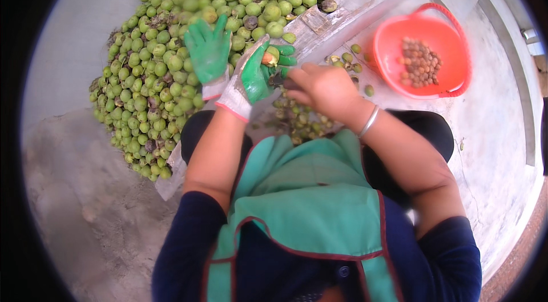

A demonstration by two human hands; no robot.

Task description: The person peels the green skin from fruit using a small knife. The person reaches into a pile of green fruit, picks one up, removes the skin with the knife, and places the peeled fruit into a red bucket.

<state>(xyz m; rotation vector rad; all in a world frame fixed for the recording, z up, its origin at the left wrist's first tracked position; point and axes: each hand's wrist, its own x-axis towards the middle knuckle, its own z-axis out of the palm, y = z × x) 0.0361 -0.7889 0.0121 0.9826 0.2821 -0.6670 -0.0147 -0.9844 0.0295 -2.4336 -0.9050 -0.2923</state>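
Note:
My left hand (pixel 254 76) wears a green and white work glove. Its fingers are closed round a green-husked nut (pixel 272 55), partly opened, with an orange-brown patch showing. Bare, with a silver bangle at the wrist, my right hand (pixel 322 89) grips a small dark-bladed tool (pixel 278 78) right beside the nut; most of its handle is hidden. A second green glove (pixel 208 48) lies on the big heap of green-husked nuts (pixel 145 96), just left of my left hand. Cut green husks (pixel 305 125) are piled below my hands, between my knees.
At the right stands a red plastic basket (pixel 379 45) with a raised handle, holding brown round nuts (pixel 421 63). A worn wooden board (pixel 328 19) edges the heap. Several loose green pieces (pixel 347 59) lie between board and basket on the pale concrete floor (pixel 479 125).

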